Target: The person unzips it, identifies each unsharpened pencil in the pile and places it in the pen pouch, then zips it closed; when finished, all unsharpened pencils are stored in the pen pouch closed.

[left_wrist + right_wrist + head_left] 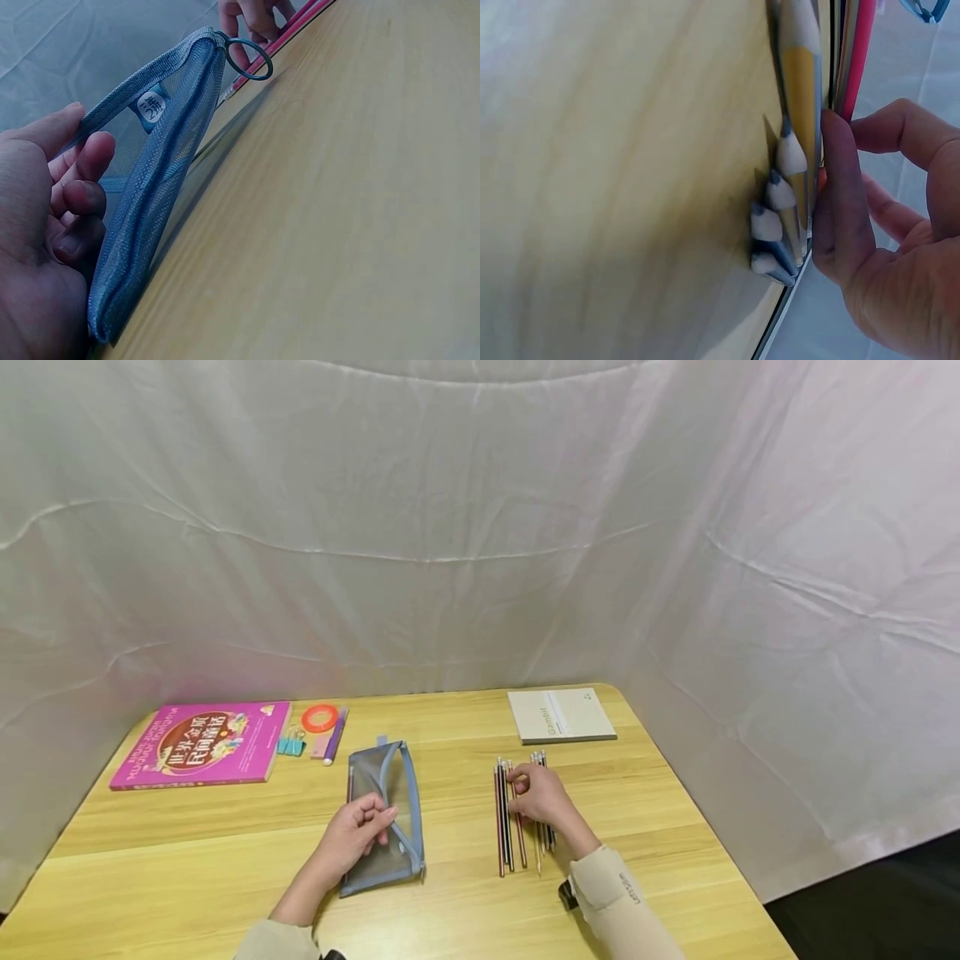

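A blue-grey mesh pencil case point(382, 867) lies with its zip side gaping, a ring on its zip end. My left hand point(347, 839) pinches the rim of its opening between thumb and fingers, as the left wrist view shows. Several pencils point(504, 827) are laid side by side on the table to the right. Over them, my right hand point(551, 797) has thumb and forefinger on a red striped pencil point(522, 843), pinching it. Beneath that palm lie more pencils point(799, 90), some with sharpened tips towards me.
At the back left is a pink book point(202, 743). Beside it are teal binder clips point(291, 746), an orange tape ring point(320, 718) and a purple marker point(337, 735). A pale notebook point(562, 714) lies at the back right. Grey curtains point(450, 610) stand around the table.
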Action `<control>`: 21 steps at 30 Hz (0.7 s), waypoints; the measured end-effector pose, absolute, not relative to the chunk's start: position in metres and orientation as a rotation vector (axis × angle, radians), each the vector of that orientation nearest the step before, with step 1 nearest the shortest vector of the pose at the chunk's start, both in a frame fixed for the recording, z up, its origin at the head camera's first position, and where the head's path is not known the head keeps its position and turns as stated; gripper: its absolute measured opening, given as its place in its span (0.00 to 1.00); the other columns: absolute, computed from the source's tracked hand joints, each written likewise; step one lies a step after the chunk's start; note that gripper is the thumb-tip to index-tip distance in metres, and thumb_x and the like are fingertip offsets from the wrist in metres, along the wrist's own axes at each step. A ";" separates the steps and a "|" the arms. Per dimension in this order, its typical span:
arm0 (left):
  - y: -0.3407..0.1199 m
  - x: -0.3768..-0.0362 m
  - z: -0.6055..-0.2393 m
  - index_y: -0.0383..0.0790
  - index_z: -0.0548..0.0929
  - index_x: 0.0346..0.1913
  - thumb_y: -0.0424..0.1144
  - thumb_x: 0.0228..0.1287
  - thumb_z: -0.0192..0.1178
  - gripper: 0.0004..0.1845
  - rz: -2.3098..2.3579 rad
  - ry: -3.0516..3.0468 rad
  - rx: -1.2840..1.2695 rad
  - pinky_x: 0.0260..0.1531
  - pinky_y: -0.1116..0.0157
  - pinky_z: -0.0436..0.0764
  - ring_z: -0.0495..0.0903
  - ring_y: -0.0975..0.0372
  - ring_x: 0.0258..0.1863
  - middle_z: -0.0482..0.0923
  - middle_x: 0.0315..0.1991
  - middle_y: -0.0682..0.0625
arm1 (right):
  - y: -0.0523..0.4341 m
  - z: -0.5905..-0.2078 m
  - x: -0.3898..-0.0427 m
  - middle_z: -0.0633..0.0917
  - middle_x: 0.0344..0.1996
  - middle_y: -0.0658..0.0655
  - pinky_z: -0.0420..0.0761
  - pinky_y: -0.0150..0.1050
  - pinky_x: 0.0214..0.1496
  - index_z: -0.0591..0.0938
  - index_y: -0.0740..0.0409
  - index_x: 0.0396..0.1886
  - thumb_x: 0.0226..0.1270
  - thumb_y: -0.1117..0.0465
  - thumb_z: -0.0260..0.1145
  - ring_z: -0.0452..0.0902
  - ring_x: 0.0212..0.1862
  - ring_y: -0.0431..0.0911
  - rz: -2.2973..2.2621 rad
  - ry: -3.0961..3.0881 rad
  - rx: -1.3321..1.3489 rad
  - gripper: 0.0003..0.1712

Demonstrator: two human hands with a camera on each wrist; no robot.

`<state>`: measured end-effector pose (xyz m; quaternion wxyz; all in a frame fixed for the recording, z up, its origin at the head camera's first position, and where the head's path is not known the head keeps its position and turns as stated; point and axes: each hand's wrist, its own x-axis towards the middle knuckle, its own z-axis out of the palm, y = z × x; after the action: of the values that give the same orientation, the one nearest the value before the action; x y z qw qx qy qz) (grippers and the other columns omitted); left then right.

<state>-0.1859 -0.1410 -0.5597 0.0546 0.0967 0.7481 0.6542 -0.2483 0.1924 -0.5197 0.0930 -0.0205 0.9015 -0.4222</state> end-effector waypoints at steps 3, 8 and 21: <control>-0.141 -0.186 -0.560 0.32 0.76 0.36 0.41 0.75 0.62 0.14 1.987 2.269 0.284 0.16 0.70 0.71 0.68 0.68 0.15 0.78 0.21 0.48 | 0.192 -0.520 -0.248 0.80 0.33 0.59 0.86 0.40 0.23 0.83 0.66 0.53 0.46 0.80 0.74 0.79 0.25 0.46 -1.272 2.659 -0.044 0.29; -0.141 -0.186 -0.559 0.32 0.76 0.36 0.41 0.75 0.62 0.15 1.990 2.267 0.292 0.16 0.69 0.70 0.68 0.68 0.15 0.79 0.21 0.47 | 0.192 -0.520 -0.247 0.80 0.32 0.59 0.86 0.41 0.23 0.83 0.65 0.52 0.48 0.80 0.73 0.79 0.23 0.46 -1.289 2.655 -0.023 0.28; -0.142 -0.186 -0.560 0.33 0.75 0.35 0.41 0.75 0.62 0.15 1.993 2.270 0.313 0.16 0.69 0.70 0.68 0.68 0.15 0.78 0.21 0.48 | 0.195 -0.518 -0.249 0.82 0.31 0.59 0.85 0.42 0.21 0.82 0.65 0.54 0.48 0.81 0.72 0.80 0.22 0.46 -1.318 2.659 0.013 0.30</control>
<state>-0.1864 -0.1417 -0.5600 0.0524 0.1028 0.7463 0.6555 -0.2489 0.1945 -0.5183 0.0867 0.0043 0.8926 -0.4423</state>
